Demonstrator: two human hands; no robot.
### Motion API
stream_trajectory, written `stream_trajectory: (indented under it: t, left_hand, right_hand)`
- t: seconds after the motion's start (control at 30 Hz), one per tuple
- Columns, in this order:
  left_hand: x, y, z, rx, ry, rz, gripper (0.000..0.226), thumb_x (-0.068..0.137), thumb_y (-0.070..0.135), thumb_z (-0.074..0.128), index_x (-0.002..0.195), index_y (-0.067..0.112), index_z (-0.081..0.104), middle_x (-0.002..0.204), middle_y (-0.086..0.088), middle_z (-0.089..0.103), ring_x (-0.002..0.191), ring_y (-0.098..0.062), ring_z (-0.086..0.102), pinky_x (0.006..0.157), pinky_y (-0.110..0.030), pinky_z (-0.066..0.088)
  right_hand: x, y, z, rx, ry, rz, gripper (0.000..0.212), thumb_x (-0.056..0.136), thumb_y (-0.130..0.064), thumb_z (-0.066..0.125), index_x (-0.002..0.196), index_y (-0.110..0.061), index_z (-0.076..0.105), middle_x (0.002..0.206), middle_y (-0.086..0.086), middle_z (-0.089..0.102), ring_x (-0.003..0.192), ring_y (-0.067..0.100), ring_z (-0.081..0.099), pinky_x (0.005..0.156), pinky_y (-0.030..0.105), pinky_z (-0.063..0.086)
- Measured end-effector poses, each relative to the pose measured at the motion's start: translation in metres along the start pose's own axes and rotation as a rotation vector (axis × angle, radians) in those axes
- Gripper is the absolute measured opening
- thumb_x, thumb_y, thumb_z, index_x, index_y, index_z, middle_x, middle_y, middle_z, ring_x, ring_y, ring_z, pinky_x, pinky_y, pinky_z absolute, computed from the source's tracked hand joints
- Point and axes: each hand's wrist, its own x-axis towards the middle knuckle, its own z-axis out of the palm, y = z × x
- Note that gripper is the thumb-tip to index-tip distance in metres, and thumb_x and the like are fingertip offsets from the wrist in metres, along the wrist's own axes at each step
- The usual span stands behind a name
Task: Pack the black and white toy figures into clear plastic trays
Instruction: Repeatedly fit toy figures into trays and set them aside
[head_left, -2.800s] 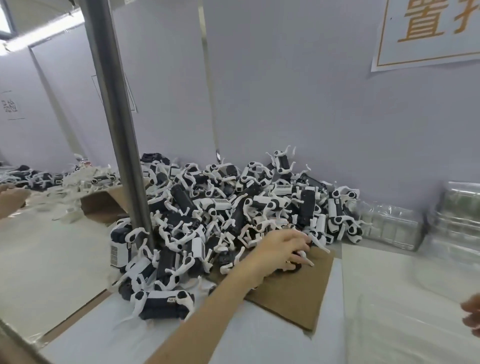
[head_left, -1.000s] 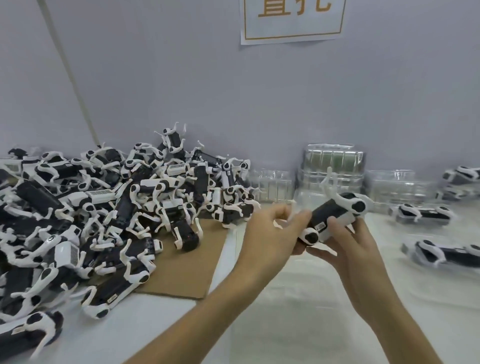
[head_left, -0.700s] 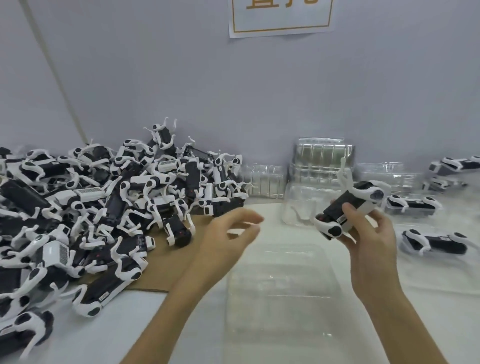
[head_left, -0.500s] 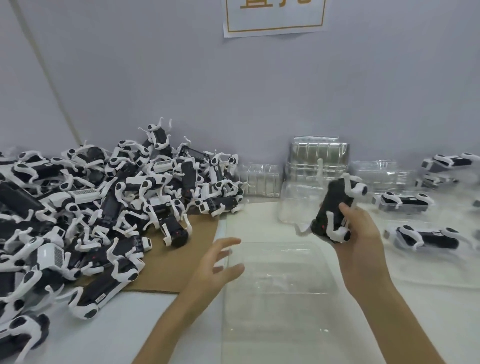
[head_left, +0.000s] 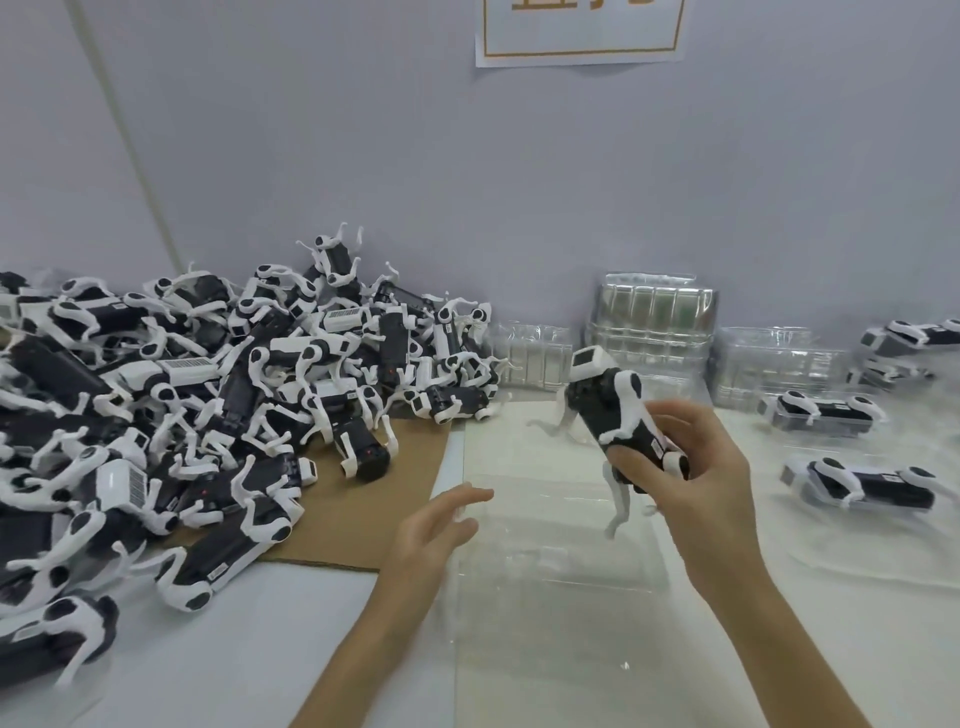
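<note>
My right hand (head_left: 698, 483) grips a black and white toy figure (head_left: 608, 410) by its rear end, head tilted up and away, legs dangling above a clear plastic tray (head_left: 550, 525) that lies open on the table in front of me. My left hand (head_left: 431, 530) hovers with relaxed, spread fingers at the tray's left edge and holds nothing. A large heap of toy figures (head_left: 208, 410) fills the left side, partly on a brown cardboard sheet (head_left: 374, 493).
Stacks of clear trays (head_left: 654, 317) stand against the grey wall at the back. To the right lie packed trays with figures in them (head_left: 862, 483), (head_left: 821, 413). A paper sign (head_left: 579, 31) hangs on the wall above.
My left hand took a figure from the heap and passed it to my right hand. The left hand let go and dropped to the tray's edge; the right hand tilted the figure over the tray.
</note>
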Motion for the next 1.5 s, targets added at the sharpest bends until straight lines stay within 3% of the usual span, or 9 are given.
stream_trajectory:
  t: [0.3, 0.53, 0.7, 0.87, 1.03, 1.23, 1.3, 1.37, 1.5]
  left_hand:
    - [-0.003, 0.001, 0.004, 0.014, 0.048, 0.047, 0.040, 0.095, -0.001, 0.054, 0.095, 0.033, 0.076, 0.110, 0.023, 0.070, 0.111, 0.011, 0.057, 0.084, -0.002, 0.040]
    - [-0.001, -0.003, 0.004, 0.047, 0.068, 0.023, 0.033, 0.095, 0.010, 0.057, 0.108, 0.039, 0.068, 0.112, 0.033, 0.065, 0.118, 0.018, 0.046, 0.087, 0.000, 0.038]
    - [-0.004, 0.000, 0.004, 0.044, 0.075, -0.003, 0.033, 0.081, 0.029, 0.057, 0.108, 0.045, 0.067, 0.120, 0.029, 0.063, 0.123, 0.013, 0.047, 0.094, -0.009, 0.038]
    - [-0.002, -0.001, 0.007, 0.064, 0.128, -0.071, 0.040, 0.095, 0.013, 0.057, 0.126, 0.039, 0.054, 0.121, 0.021, 0.059, 0.116, 0.006, 0.052, 0.085, -0.011, 0.040]
    - [-0.002, 0.002, 0.009, 0.121, 0.088, -0.075, 0.043, 0.095, 0.017, 0.051, 0.083, 0.054, 0.070, 0.089, 0.029, 0.070, 0.086, 0.016, 0.058, 0.071, 0.001, 0.040]
    - [-0.005, 0.008, 0.010, 0.132, 0.093, -0.039, 0.065, 0.099, 0.010, 0.048, 0.081, 0.071, 0.062, 0.087, 0.046, 0.062, 0.087, 0.029, 0.053, 0.071, 0.005, 0.036]
    - [-0.009, 0.006, 0.011, 0.137, 0.120, -0.014, 0.037, 0.092, 0.026, 0.048, 0.102, 0.055, 0.068, 0.102, 0.032, 0.068, 0.103, 0.014, 0.059, 0.084, -0.006, 0.042]
    - [-0.010, 0.004, 0.009, 0.130, 0.137, -0.001, 0.046, 0.083, 0.036, 0.045, 0.126, 0.038, 0.063, 0.115, 0.023, 0.068, 0.115, -0.001, 0.059, 0.097, -0.024, 0.045]
    - [-0.011, 0.006, 0.008, 0.119, 0.213, 0.084, 0.048, 0.091, 0.040, 0.046, 0.139, 0.046, 0.048, 0.130, 0.038, 0.055, 0.121, 0.015, 0.049, 0.108, -0.027, 0.040]
  right_hand:
    - [-0.014, 0.007, 0.014, -0.363, -0.304, -0.105, 0.046, 0.072, -0.004, 0.085, 0.105, -0.032, 0.070, 0.100, -0.020, 0.067, 0.096, 0.008, 0.064, 0.080, 0.014, 0.048]
    - [-0.010, 0.011, 0.009, -0.528, -0.425, 0.023, 0.038, 0.077, -0.007, 0.081, 0.105, -0.031, 0.073, 0.102, -0.019, 0.068, 0.098, -0.009, 0.057, 0.081, 0.002, 0.036]
    - [-0.011, 0.013, 0.011, -0.651, -0.487, 0.009, 0.038, 0.086, -0.010, 0.074, 0.112, -0.037, 0.070, 0.101, -0.023, 0.063, 0.101, -0.007, 0.048, 0.087, 0.014, 0.036]
    - [-0.009, 0.011, 0.009, -0.753, -0.540, 0.046, 0.038, 0.091, -0.015, 0.069, 0.122, -0.035, 0.067, 0.108, -0.021, 0.060, 0.109, 0.007, 0.049, 0.100, 0.026, 0.035]
    - [-0.010, 0.015, 0.013, -0.855, -0.565, 0.051, 0.036, 0.092, -0.020, 0.066, 0.122, -0.039, 0.065, 0.102, -0.024, 0.058, 0.100, -0.004, 0.046, 0.105, 0.031, 0.032]
    - [-0.011, 0.022, 0.013, -0.804, -0.333, -0.054, 0.033, 0.086, -0.032, 0.072, 0.115, -0.045, 0.064, 0.117, -0.023, 0.052, 0.112, 0.003, 0.045, 0.104, 0.031, 0.031]
    - [-0.007, 0.023, 0.007, -0.748, -0.243, 0.096, 0.041, 0.090, -0.049, 0.062, 0.130, -0.039, 0.054, 0.128, -0.016, 0.050, 0.117, 0.006, 0.045, 0.104, 0.035, 0.035]
    - [0.000, 0.026, -0.003, -0.654, -0.230, 0.370, 0.053, 0.092, -0.064, 0.046, 0.135, -0.032, 0.048, 0.134, -0.009, 0.050, 0.115, 0.011, 0.047, 0.099, 0.034, 0.037]
    - [0.007, 0.037, -0.013, -0.570, -0.372, 0.591, 0.065, 0.091, -0.073, 0.031, 0.132, -0.032, 0.059, 0.136, -0.014, 0.055, 0.127, 0.014, 0.050, 0.104, 0.032, 0.034]
